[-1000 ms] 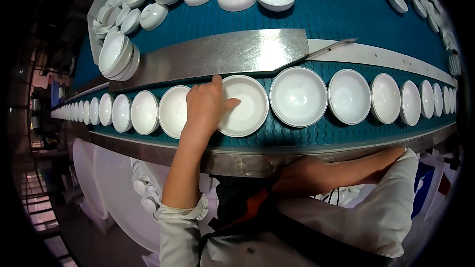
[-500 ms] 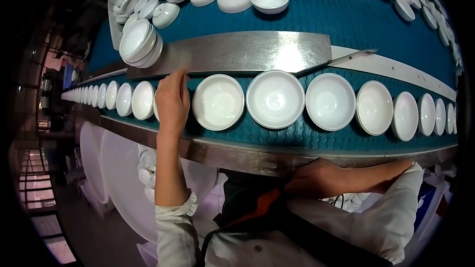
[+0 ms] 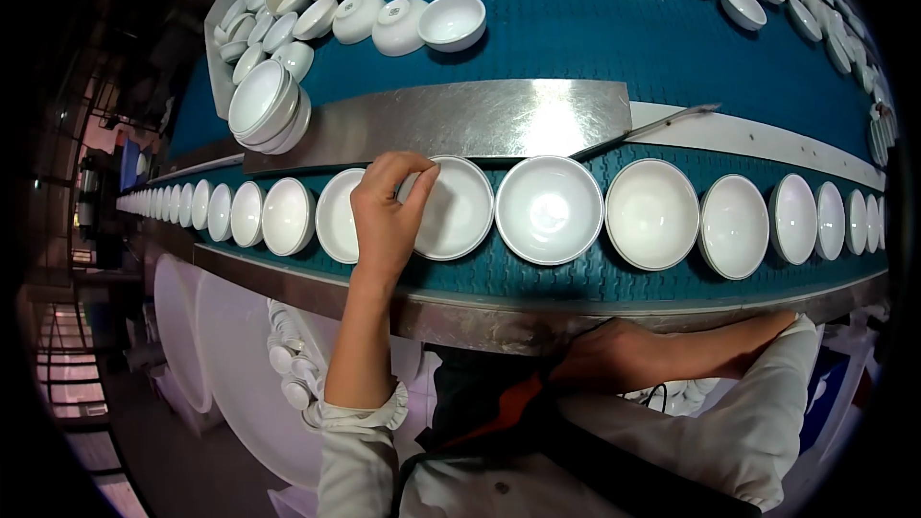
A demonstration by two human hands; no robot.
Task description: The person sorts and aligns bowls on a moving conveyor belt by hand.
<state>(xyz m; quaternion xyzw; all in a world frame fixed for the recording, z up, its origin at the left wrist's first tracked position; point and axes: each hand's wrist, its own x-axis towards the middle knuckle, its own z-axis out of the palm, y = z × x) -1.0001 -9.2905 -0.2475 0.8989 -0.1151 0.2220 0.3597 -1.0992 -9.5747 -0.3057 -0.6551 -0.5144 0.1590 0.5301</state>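
Note:
Over the near belt, my left hand (image 3: 389, 216) is closed, thumb and index fingertips meeting in a pinch. They are at the upper left rim of a white bowl (image 3: 456, 216); whether they touch it or hold anything small I cannot tell. Partly behind that hand is another white bowl (image 3: 336, 216). To its right a bluish-white bowl (image 3: 550, 211) and a cream-white bowl (image 3: 652, 216) stand upright in the row. My right hand (image 3: 609, 353) lies in shadow at my waist, by the belt's front edge, its fingers hidden.
A metal plate (image 3: 460, 120) lies between the belts, with a small bowl stack (image 3: 269, 110) at its left end and a thin rod (image 3: 662, 122) at its right. Many bowls lie jumbled on the far belt (image 3: 566, 53). A large pale tub (image 3: 240, 364) stands below left.
My left hand has moved right and its thumb and index finger now form a visible pinch. Bowls on both belts have shifted left. My right hand has stayed at my waist.

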